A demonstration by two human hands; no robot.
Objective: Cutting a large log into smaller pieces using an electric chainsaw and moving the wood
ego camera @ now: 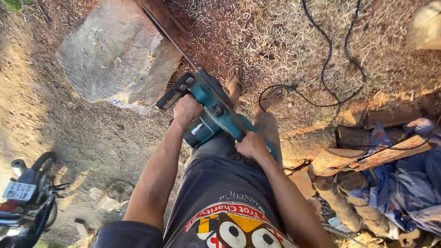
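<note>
I hold a teal and black electric chainsaw (pixel 211 110) in front of my body. My left hand (pixel 186 109) grips its front handle. My right hand (pixel 250 146) grips its rear handle. The saw's bar (pixel 167 36) reaches up and left into the edge of a big cut log (pixel 115 55) that lies on the ground. My two feet in sandals (pixel 235 78) stand on sawdust just right of the log.
A black power cable (pixel 328 69) loops over the sawdust at the right. Chopped wood pieces (pixel 340 202), a plank (pixel 390 154) and a blue tarp (pixel 409 183) lie at the lower right. The rear of a motorbike (pixel 27 197) stands at the lower left.
</note>
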